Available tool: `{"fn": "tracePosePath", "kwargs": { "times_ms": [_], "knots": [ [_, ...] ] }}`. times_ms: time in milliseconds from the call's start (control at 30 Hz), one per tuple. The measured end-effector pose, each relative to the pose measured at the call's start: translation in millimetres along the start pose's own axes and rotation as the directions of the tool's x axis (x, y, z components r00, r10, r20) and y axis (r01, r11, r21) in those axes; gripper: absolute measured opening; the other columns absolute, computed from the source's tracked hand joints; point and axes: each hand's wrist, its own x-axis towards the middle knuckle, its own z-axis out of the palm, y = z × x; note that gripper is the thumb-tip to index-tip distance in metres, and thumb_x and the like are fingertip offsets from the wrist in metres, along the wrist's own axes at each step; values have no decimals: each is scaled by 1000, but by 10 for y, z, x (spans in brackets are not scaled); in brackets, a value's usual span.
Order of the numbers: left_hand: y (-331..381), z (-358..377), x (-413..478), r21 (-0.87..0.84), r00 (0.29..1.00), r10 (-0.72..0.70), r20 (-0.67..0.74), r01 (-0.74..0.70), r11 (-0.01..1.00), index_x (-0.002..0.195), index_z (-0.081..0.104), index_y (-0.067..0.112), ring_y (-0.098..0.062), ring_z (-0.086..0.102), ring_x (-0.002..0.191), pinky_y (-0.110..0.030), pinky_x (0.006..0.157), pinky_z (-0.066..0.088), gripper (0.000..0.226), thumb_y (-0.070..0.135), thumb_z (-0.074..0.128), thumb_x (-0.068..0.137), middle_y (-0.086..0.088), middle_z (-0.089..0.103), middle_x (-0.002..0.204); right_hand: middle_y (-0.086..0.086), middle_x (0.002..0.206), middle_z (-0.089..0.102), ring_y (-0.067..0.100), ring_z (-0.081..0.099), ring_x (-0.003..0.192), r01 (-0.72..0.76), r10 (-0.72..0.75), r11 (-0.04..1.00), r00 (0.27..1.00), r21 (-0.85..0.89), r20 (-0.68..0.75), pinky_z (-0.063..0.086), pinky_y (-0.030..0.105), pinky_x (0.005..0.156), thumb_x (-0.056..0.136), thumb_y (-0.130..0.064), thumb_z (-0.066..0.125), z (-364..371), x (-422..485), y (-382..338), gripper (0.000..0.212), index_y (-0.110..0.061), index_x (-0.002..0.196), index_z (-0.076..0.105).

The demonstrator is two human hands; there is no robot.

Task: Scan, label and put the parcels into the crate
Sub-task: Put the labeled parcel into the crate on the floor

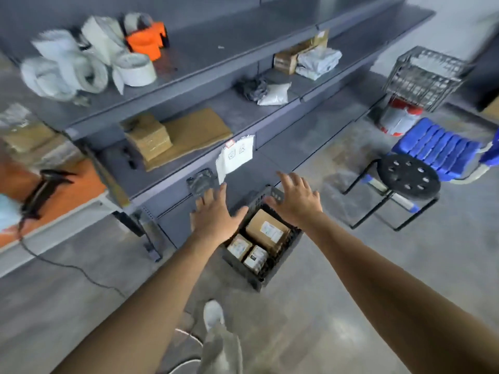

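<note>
Three parcels are lying inside the black crate, which is standing on the concrete floor just in front of the bottom edge of the shelving. A bigger brown box is sitting toward the crate's far side, and two smaller labelled ones are lying along its near left wall.

I am watching both hands hovering over the crate, and neither is holding anything. The left hand is reaching out above the crate's left rim with its fingers straight and spread. The right hand is spreading flat above the far corner, fingers wide apart. Whether either palm is touching the rim I cannot tell, since motion is blurring the picture.

On the middle shelf, near its left end, a cardboard box is lying against a flat brown mailer. Label rolls are crowding the left end of the shelf above. A scanner is resting on the orange surface at the left, its cable trailing down to the floor.
</note>
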Motion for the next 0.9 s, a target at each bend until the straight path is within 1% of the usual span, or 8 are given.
{"fn": "tracePosePath", "kwargs": {
  "times_ms": [100, 200, 300, 367, 467, 667, 833, 900],
  "knots": [
    [-228, -412, -435, 27, 992, -48, -116, 52, 998, 152, 10, 28, -32, 22, 139, -50, 103, 37, 86, 74, 39, 85, -8, 20, 154, 5, 158, 23, 28, 22, 145, 115, -115, 993, 993, 22, 1, 28, 58, 111, 88, -68, 43, -207, -367, -441, 74, -38, 150, 16],
    [-548, -747, -821, 33, 975, -102, -199, 110, 993, 150, 12, 31, -32, 22, 139, -51, 105, 36, 84, 75, 40, 84, -7, 21, 154, 7, 157, 25, 30, 25, 143, 243, -243, 970, 970, 22, 17, 30, 57, 110, 89, -66, 43, -297, -673, -941, 73, -37, 150, 15],
    [-936, -1023, -1130, 36, 953, -174, -248, 188, 981, 151, 15, 30, -34, 22, 140, -51, 106, 35, 85, 74, 41, 84, -8, 22, 154, 5, 159, 21, 29, 22, 145, 344, -344, 939, 938, 15, 30, 30, 57, 110, 90, -65, 43, -298, -901, -1479, 73, -37, 150, 14],
    [-1246, -1175, -1322, 56, 940, -212, -269, 235, 970, 151, 14, 29, -35, 23, 139, -52, 104, 36, 86, 74, 41, 84, -8, 22, 154, 4, 160, 19, 28, 21, 145, 390, -390, 921, 920, 13, 43, 29, 57, 111, 90, -65, 43, -247, -1035, -1855, 74, -37, 151, 14],
    [-1811, -1372, -1590, 32, 914, -252, -318, 276, 961, 151, 14, 29, -33, 24, 138, -52, 102, 36, 85, 72, 43, 84, -6, 22, 154, 4, 159, 19, 28, 21, 145, 451, -451, 892, 891, 1, 48, 31, 57, 110, 91, -65, 43, -109, -1222, -2456, 73, -37, 151, 12],
    [-3263, -1833, -2049, 3, 860, -310, -405, 341, 940, 150, 16, 27, -32, 27, 137, -51, 99, 38, 84, 72, 42, 84, -8, 25, 151, 3, 157, 22, 28, 22, 144, 494, -497, 868, 865, 52, 64, 33, 58, 108, 93, -61, 43, 334, -1577, -3812, 69, -37, 151, 15],
    [-4502, -2249, -2337, -72, 855, -326, -405, 325, 943, 150, 17, 28, -32, 27, 136, -51, 98, 38, 84, 72, 44, 84, -7, 27, 149, 2, 158, 22, 28, 24, 144, 441, -450, 889, 891, 120, 57, 35, 55, 108, 94, -60, 44, 713, -1819, -4963, 68, -35, 152, 19],
    [-4814, -2378, -2400, -91, 857, -333, -392, 324, 942, 150, 17, 28, -31, 26, 136, -51, 99, 37, 83, 71, 44, 84, -7, 27, 150, 3, 158, 23, 29, 25, 143, 417, -430, 895, 901, 159, 58, 35, 54, 108, 94, -59, 45, 793, -1866, -5260, 67, -34, 152, 20]
  ]
}}
